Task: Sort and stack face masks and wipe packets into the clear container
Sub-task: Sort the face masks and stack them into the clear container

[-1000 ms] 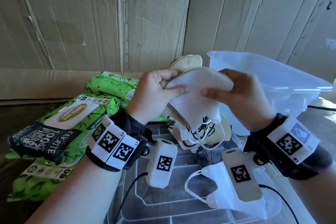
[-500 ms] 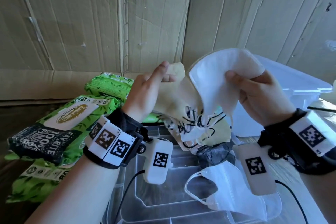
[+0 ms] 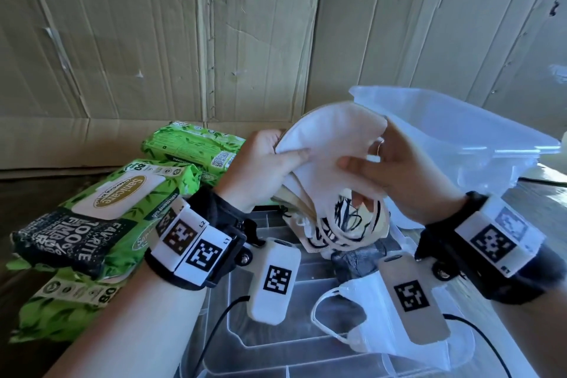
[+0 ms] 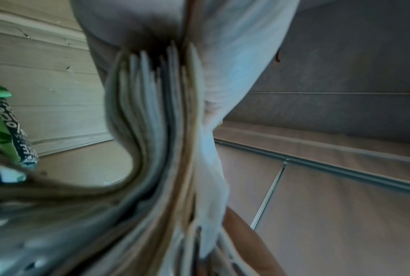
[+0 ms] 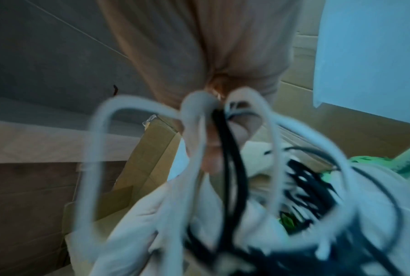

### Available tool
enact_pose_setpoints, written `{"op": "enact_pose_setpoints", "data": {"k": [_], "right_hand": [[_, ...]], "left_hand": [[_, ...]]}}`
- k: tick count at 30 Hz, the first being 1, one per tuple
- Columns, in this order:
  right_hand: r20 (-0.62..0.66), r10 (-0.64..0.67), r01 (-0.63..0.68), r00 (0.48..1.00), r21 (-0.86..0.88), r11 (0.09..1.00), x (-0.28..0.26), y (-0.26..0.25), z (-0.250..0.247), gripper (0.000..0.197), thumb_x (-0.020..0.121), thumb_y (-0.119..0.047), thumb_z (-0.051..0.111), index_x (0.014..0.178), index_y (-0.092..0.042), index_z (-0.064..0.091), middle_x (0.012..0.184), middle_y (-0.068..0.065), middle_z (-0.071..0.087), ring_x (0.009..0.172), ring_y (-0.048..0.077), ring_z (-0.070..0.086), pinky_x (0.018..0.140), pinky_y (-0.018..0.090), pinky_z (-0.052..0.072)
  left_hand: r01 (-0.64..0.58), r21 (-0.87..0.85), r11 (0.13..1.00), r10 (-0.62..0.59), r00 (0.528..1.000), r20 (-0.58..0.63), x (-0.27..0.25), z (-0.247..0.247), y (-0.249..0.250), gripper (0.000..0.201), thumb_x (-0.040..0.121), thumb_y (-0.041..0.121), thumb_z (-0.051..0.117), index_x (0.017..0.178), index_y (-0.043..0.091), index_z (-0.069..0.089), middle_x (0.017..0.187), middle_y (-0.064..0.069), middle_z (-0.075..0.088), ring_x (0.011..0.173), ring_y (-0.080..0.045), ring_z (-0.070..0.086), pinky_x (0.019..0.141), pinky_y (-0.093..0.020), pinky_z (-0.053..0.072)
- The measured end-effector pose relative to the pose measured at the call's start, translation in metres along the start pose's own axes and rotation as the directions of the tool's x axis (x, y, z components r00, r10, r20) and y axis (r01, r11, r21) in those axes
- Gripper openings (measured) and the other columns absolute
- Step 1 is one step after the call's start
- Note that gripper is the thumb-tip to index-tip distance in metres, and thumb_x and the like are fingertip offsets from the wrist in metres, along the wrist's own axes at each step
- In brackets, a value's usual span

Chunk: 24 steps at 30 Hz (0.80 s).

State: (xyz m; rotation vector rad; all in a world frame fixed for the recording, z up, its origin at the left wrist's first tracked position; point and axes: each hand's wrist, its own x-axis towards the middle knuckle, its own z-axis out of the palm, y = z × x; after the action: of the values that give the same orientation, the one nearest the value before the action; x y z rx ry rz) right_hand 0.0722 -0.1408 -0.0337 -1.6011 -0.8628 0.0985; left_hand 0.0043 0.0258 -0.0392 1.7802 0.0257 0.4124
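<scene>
Cardboard sheets (image 3: 122,40) walled off the back of the scene, and a dark counter (image 3: 18,190) carried the supplies. Half a second before, the right hand (image 3: 399,175) had held one white mask lifted clear of the bundle; now that mask lay back against the front of the stack of masks (image 3: 331,163), with both hands closed on it. The left hand (image 3: 257,169) pinched the stack's left edge between thumb and fingers (image 3: 294,155), and the right hand gripped the right side, its thumb pressed on the front. My judgement was that the bundle was being squared up before going into the clear container (image 3: 460,144), which stood just behind the right hand, so the sorting was still in hand and the stacking not yet done.

Counted: one held stack, its edges in the left wrist view (image 4: 151,112) showing many layers, too blurred to number. One loose white mask (image 3: 368,325) and one dark mask (image 3: 356,258) lay on the clear lid (image 3: 276,353) below. Three green wipe packets showed at left: a far one (image 3: 190,144), a middle one (image 3: 101,209) and a near one (image 3: 61,307).
</scene>
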Motion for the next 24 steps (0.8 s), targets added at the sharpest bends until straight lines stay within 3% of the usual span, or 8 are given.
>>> {"op": "enact_pose_setpoints", "data": {"k": [3, 7, 9, 12, 16, 18, 22, 24], "right_hand": [[0.136, 0.156, -0.15, 0.978, -0.053, 0.987, -0.005, 0.005, -0.005, 0.04, 0.071, 0.002, 0.07, 0.103, -0.01, 0.05, 0.075, 0.011, 0.061, 0.038, 0.019, 0.051, 0.032, 0.022, 0.04], [0.119, 0.166, -0.167, 0.979, 0.003, 0.986, -0.005, 0.01, -0.013, 0.041, 0.069, 0.01, 0.07, 0.099, -0.016, 0.058, 0.069, 0.001, 0.068, 0.05, 0.012, 0.059, 0.046, 0.019, 0.046], [0.072, 0.094, -0.095, 0.993, 0.002, 0.996, -0.003, 0.008, -0.015, 0.038, 0.066, -0.012, 0.078, 0.097, -0.021, 0.059, 0.074, -0.011, 0.07, 0.066, 0.002, 0.062, 0.06, 0.014, 0.048], [-0.028, 0.009, -0.007, 1.0, 0.054, 0.999, 0.001, -0.003, -0.014, 0.038, 0.065, -0.051, 0.073, 0.088, -0.025, 0.059, 0.073, -0.018, 0.065, 0.071, -0.002, 0.06, 0.061, 0.009, 0.044], [-0.195, -0.113, 0.131, 0.974, 0.084, 0.988, 0.002, -0.008, -0.008, 0.01, 0.069, -0.013, 0.071, 0.073, -0.021, 0.067, 0.06, -0.01, 0.063, 0.056, 0.002, 0.056, 0.054, 0.01, 0.043], [-0.288, -0.142, 0.173, 0.947, 0.086, 0.981, 0.003, -0.005, -0.008, 0.025, 0.072, 0.003, 0.069, 0.063, -0.02, 0.072, 0.056, -0.012, 0.066, 0.052, -0.001, 0.058, 0.053, 0.01, 0.044], [-0.366, -0.191, 0.215, 0.911, 0.025, 0.976, 0.0, -0.005, -0.01, 0.02, 0.066, 0.008, 0.073, 0.062, -0.009, 0.064, 0.052, -0.012, 0.065, 0.047, 0.0, 0.056, 0.054, 0.012, 0.044], [-0.319, -0.2, 0.226, 0.926, 0.046, 0.973, -0.001, -0.006, -0.011, 0.022, 0.065, 0.009, 0.072, 0.059, -0.007, 0.058, 0.054, -0.009, 0.066, 0.05, 0.003, 0.059, 0.055, 0.014, 0.047]], "left_hand": [[-0.045, -0.043, 0.998, 0.041, 0.996, -0.08, 0.002, -0.002, 0.0, 0.048, 0.07, 0.033, 0.07, 0.084, -0.012, 0.061, 0.087, -0.04, 0.061, 0.073, -0.053, 0.062, 0.073, -0.063, 0.052], [-0.092, -0.073, 0.993, 0.081, 0.986, -0.148, 0.005, -0.004, -0.004, 0.011, 0.084, 0.016, 0.067, 0.076, 0.009, 0.069, 0.086, -0.024, 0.07, 0.082, -0.042, 0.067, 0.078, -0.059, 0.053], [-0.085, -0.075, 0.994, 0.075, 0.99, -0.122, 0.006, -0.006, -0.005, 0.008, 0.084, 0.015, 0.067, 0.08, 0.009, 0.07, 0.087, -0.021, 0.071, 0.082, -0.042, 0.068, 0.076, -0.062, 0.052], [-0.093, -0.056, 0.994, 0.09, 0.995, -0.049, 0.005, -0.005, -0.003, 0.012, 0.086, 0.013, 0.065, 0.085, 0.003, 0.07, 0.084, -0.019, 0.072, 0.07, -0.031, 0.07, 0.075, -0.059, 0.054], [-0.121, -0.046, 0.992, 0.122, 0.992, 0.013, 0.003, -0.001, -0.004, 0.015, 0.087, 0.014, 0.065, 0.09, 0.0, 0.068, 0.089, -0.023, 0.071, 0.077, -0.038, 0.069, 0.075, -0.061, 0.052], [-0.147, -0.045, 0.988, 0.148, 0.989, 0.007, 0.003, 0.0, -0.004, 0.014, 0.084, 0.015, 0.068, 0.092, 0.003, 0.067, 0.092, -0.021, 0.071, 0.083, -0.038, 0.068, 0.077, -0.057, 0.054], [-0.283, -0.084, 0.956, 0.285, 0.958, 0.018, 0.004, 0.0, -0.002, 0.038, 0.084, -0.003, 0.062, 0.104, 0.028, 0.054, 0.093, 0.005, 0.065, 0.082, -0.011, 0.063, 0.073, -0.027, 0.056], [-0.32, -0.09, 0.943, 0.324, 0.946, 0.025, 0.003, -0.001, -0.002, 0.048, 0.085, -0.006, 0.059, 0.109, 0.035, 0.05, 0.098, 0.002, 0.062, 0.079, -0.013, 0.063, 0.066, -0.027, 0.057]]}}
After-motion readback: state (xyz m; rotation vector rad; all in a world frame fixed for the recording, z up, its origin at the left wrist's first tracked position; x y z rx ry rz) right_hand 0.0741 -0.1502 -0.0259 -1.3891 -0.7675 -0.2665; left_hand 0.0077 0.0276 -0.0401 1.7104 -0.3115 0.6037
